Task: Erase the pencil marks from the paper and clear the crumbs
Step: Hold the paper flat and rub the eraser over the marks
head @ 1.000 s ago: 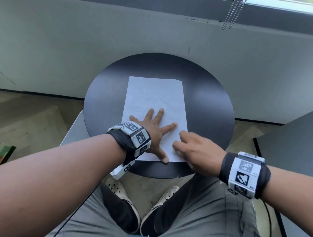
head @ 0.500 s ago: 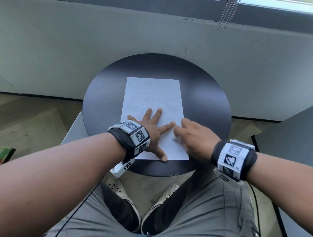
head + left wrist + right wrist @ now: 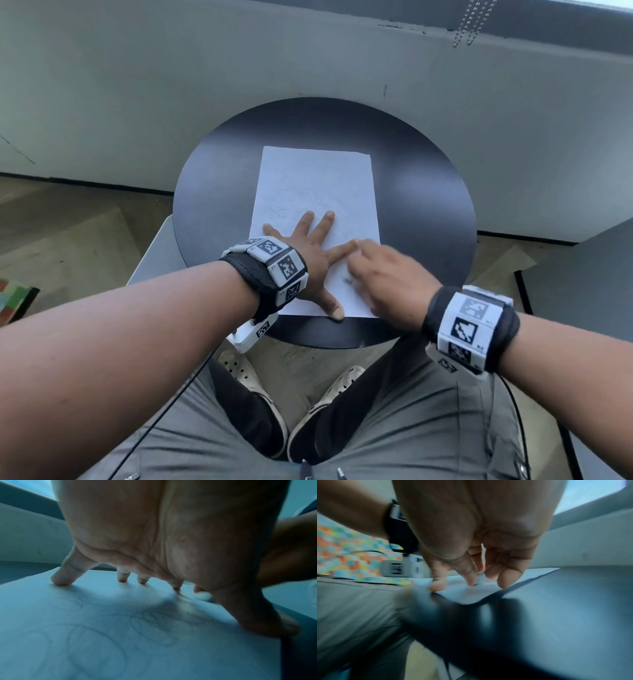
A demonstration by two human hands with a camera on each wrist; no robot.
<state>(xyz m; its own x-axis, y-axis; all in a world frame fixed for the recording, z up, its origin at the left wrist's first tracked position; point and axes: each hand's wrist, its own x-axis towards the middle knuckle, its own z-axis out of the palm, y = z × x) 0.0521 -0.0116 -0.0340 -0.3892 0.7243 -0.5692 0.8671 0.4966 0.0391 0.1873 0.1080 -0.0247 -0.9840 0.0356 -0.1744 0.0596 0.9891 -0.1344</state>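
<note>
A white sheet of paper [image 3: 315,178] lies on a round black table [image 3: 428,192]. Faint looping pencil marks [image 3: 150,620] cover its lower half. My left hand [image 3: 313,253] presses flat on the sheet's near part, fingers spread and thumb at the near edge. My right hand [image 3: 387,274] is blurred over the sheet's near right corner, its fingertips beside my left index finger. It pinches a small white eraser [image 3: 480,576] between thumb and fingers, down against the paper. The eraser [image 3: 203,595] shows as a white blur in the left wrist view. A small dark smudge [image 3: 347,281] sits by the right hand.
A grey wall [image 3: 308,68] rises right behind the table, with a bead chain [image 3: 469,24] hanging at the top right. A pale seat edge [image 3: 150,253] stands left of the table and a grey surface [image 3: 582,274] to the right. My knees and shoes are below the near rim.
My right hand has slid up and left from the sheet's near right edge onto the paper, reaching my left index finger. The left hand and the sheet have stayed put.
</note>
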